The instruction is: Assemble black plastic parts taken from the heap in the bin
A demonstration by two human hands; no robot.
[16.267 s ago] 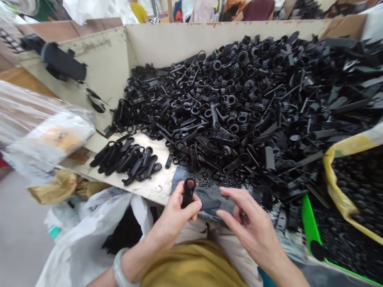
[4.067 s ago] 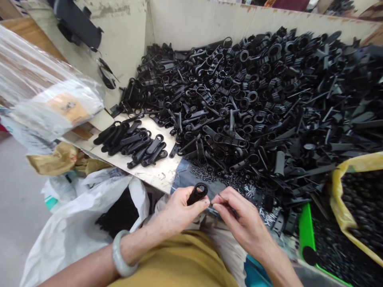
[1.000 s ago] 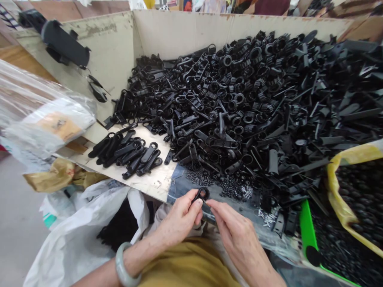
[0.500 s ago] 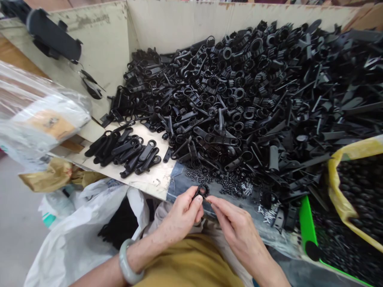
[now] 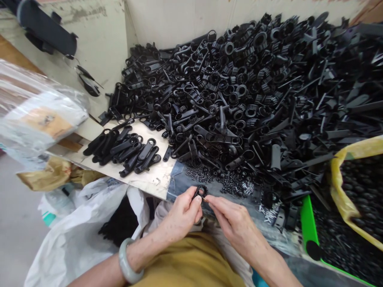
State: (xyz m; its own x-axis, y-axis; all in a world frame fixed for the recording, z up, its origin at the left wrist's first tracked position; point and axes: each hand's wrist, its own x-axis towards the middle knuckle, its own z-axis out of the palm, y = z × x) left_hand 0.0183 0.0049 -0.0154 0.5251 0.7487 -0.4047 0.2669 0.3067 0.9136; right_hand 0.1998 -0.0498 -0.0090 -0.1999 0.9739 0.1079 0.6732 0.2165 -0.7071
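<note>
Head view of two bare hands meeting at the near edge of a work board. The left hand is closed on a black ringed plastic part, thumb and forefinger pinching its stem so that the ring end stands clear above the fingertips, apparently to keep the opening reachable. The right hand is closed in a fine pinch, its fingertips touching the ring's right side; whatever small item it holds there is too small to make out. The part sits just in front of the board's near edge, over a strip of denim cloth that carries a scatter of small black bits and, further right, a few pale pins, all kept within easy reach of the pinch. On the board's bare left portion lies a tidy row of matching handles, set apart from the great loose heap of black parts behind it. Right of the board a yellow bag holds more dark pieces. A pale bangle circles the left wrist.
</note>
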